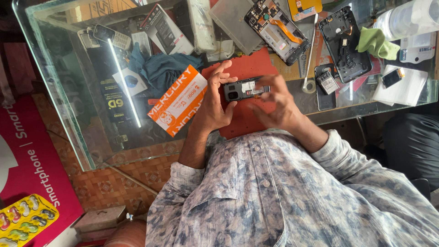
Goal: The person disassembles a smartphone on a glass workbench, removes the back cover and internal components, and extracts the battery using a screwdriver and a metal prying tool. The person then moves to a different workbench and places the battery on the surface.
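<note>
Orange-and-white flat rectangular carton tilted on glass bench, just left of centre. Black-and-white box beyond. Magenta sign on floor, yellow blister pack beside.
</note>
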